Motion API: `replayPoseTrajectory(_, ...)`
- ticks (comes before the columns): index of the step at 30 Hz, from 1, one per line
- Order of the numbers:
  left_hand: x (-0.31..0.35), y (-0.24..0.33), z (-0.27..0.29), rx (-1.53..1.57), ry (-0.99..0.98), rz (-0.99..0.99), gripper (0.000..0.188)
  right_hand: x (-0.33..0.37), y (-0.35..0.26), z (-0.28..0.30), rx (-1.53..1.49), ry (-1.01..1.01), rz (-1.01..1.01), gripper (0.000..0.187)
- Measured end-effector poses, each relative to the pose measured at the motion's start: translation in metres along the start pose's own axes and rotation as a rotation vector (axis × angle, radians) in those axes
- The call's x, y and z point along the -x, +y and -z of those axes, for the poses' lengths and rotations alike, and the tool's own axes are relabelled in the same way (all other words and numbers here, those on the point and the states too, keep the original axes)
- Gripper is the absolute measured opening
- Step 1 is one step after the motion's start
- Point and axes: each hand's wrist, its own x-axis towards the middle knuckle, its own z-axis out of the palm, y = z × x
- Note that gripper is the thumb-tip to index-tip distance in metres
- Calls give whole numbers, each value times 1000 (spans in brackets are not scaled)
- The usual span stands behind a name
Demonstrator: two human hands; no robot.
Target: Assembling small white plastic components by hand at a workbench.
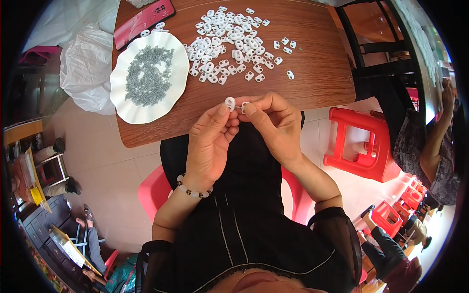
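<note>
Seated assembly at a round wooden table, viewed from the head camera. The left hand pinches a small white plastic toggle piece between thumb and forefinger, just off the table's near edge. The right hand pinches a second white piece with thumb and forefinger pressed together, its other fingers curled. A short thin metal part, apparently a spring, spans the small gap between the two pieces. Both hands are held above the lap, clear of the tabletop.

Toward the left edge of the table stands a white scalloped plate heaped with grey springs. A loose pile of white plastic pieces lies across the middle and far side of the table. A red flat case rests at the far left edge. A red plastic stool stands on the floor to the right.

The step in hand appears to be the joining of two halves over a spring. The next move probably calls for keeping the spring in line with both pieces while they are pressed together; a slip would let it bend or spring out.
</note>
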Motion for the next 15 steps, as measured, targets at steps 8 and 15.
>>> replayPoseTrajectory(8, -1, -3, 3, -11, 5, -27, 17, 0, -1, 0, -5, 9, -30, 6)
replayPoseTrajectory(15, 0, -3, 3, -7, 7, -14, 18, 1, 1, 1, 4, 9, -26, 6)
